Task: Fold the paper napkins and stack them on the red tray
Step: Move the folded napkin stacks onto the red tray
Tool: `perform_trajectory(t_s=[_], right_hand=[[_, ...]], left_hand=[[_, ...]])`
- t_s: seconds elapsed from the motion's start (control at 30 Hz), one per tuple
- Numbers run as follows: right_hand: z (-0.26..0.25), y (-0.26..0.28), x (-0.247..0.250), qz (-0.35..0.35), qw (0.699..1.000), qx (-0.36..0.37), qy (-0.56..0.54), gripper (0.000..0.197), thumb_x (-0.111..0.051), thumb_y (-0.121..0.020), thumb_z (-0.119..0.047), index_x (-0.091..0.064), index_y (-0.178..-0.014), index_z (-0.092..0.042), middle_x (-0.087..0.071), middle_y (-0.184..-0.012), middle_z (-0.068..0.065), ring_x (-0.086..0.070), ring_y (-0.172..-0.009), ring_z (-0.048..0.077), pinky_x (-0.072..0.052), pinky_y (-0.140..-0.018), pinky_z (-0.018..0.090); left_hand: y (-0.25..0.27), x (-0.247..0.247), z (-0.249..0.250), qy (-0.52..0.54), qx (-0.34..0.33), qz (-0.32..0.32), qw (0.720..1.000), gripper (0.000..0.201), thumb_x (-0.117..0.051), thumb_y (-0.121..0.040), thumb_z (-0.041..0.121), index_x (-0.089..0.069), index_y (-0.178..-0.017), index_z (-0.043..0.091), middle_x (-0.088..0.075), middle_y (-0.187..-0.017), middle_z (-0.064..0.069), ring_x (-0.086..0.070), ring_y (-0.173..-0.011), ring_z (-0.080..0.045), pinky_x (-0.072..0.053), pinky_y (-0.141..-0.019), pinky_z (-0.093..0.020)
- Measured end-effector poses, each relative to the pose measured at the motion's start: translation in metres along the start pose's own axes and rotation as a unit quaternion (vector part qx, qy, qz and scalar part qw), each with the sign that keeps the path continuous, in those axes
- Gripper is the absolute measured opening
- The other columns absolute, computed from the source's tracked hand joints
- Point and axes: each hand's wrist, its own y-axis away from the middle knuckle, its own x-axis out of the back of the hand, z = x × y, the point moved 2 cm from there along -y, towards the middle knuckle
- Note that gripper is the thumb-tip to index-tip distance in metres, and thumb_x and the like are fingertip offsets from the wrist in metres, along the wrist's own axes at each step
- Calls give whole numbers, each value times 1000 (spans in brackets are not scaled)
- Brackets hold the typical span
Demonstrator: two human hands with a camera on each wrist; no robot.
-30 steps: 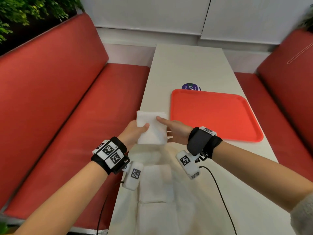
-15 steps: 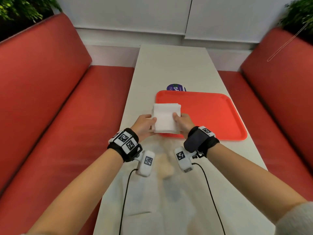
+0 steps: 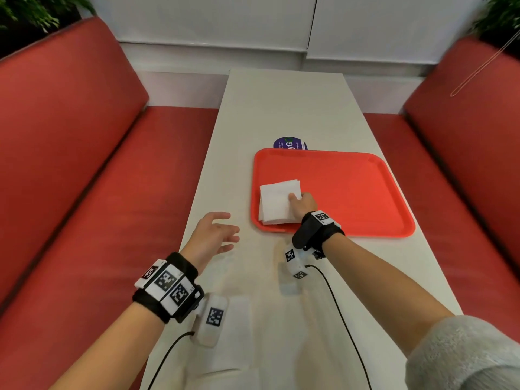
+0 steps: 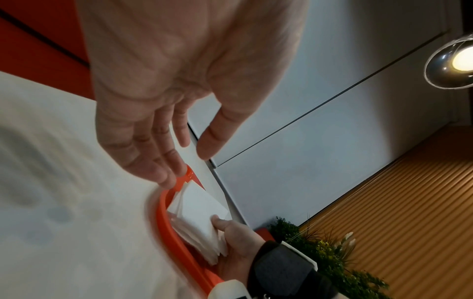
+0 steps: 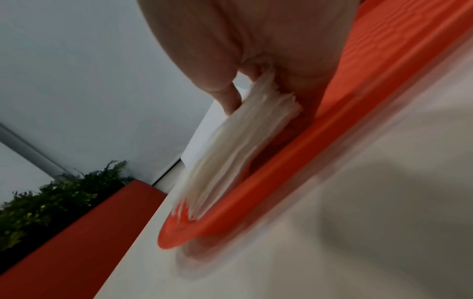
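The right hand (image 3: 305, 203) is pinching the stack of folded white paper napkins (image 3: 277, 200) in the flat red plastic tray's (image 3: 365, 192) near-left corner; the left hand (image 3: 212, 235) is hovering spread-fingered over the white counter (image 3: 284, 108).

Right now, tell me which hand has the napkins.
The right hand grips the napkin stack by its near corner, on the red tray. The left hand hovers open over the table, holding nothing.

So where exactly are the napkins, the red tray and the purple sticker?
napkins (image 3: 277, 202): head view, top sheet of the stack.
red tray (image 3: 351, 192): head view, bare floor of the tray.
purple sticker (image 3: 288, 143): head view, the part showing beyond the tray's far rim.
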Motion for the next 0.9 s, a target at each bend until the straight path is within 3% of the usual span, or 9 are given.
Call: perform_trajectory(t_s=[0.07, 0.17, 0.27, 0.33, 0.47, 0.63, 0.7, 0.77, 0.9], right_hand=[[0, -1, 0, 7, 1000, -7, 5, 53, -48, -97, -36, -43, -133, 3, -53, -134, 21, -52, -121, 38, -41, -92, 37], [1, 2, 0, 33, 998, -19, 41, 66, -54, -91, -43, -38, -138, 1, -43, -142, 19, -43, -128, 38, -38, -104, 42], [4, 11, -4, 75, 996, 11, 42, 82, -60, -90, -39, -18, -148, 1, -27, -152, 22, -25, -140, 37, -24, -114, 43], [5, 14, -9, 54, 998, 7, -13, 90, -61, -90, -37, -7, -151, 0, -23, -155, 22, -24, -143, 36, -23, -116, 43], [7, 23, 0, 24, 997, -9, -73, 78, -56, -93, -34, -14, -150, 0, -31, -153, 18, -33, -139, 34, -30, -111, 39], [16, 73, 25, 16, 997, 77, -22, 63, -56, -94, -26, -29, -146, -3, -39, -149, 13, -39, -136, 28, -34, -102, 32], [26, 105, 25, -39, 995, 90, -30, 62, -61, -91, -23, -34, -145, -5, -49, -135, 10, -50, -121, 26, -40, -94, 33], [43, 138, 20, -137, 987, 53, -64, 59, -64, -90, -22, -39, -141, -9, -57, -125, 8, -58, -105, 25, -48, -91, 37], [70, 193, 2, -310, 949, -25, -51, 39, -62, -92, -17, -52, -127, -3, -63, -102, 13, -65, -84, 27, -53, -87, 42]], left_hand=[[2, 4, -1, 2, -2, 3, 1000, 35, -59, -90, 6, -50, -124, 11, -64, -117, -22, -65, -90, -23, -52, -73, -29], [5, 8, -2, 9, -7, 7, 1000, 35, -61, -90, 7, -51, -123, 11, -64, -117, -21, -66, -88, -22, -52, -72, -29], [9, 10, -1, 14, -13, 17, 1000, 36, -61, -90, 7, -49, -124, 12, -64, -117, -21, -66, -88, -21, -52, -72, -29], [13, 10, 1, 13, -20, 24, 999, 38, -61, -90, 6, -47, -124, 12, -64, -117, -21, -65, -88, -21, -52, -72, -29], [26, 16, 2, 2, -35, 31, 999, 39, -62, -89, 6, -46, -124, 13, -64, -116, -21, -65, -87, -21, -53, -73, -28], [59, 47, 1, -90, -81, 49, 991, 36, -62, -91, 11, -47, -123, 16, -68, -107, -12, -66, -90, -20, -52, -76, -31], [73, 62, -8, -133, -80, 64, 986, 37, -63, -90, 12, -48, -123, 15, -69, -102, -7, -65, -93, -22, -52, -82, -37], [85, 75, -26, -176, -49, 63, 981, 41, -65, -89, 15, -48, -126, 13, -68, -104, -3, -63, -102, -24, -51, -91, -42], [98, 90, -75, -239, 43, 41, 969, 73, -69, -86, 35, -34, -144, 9, -55, -133, -4, -52, -120, -18, -42, -98, -30]])
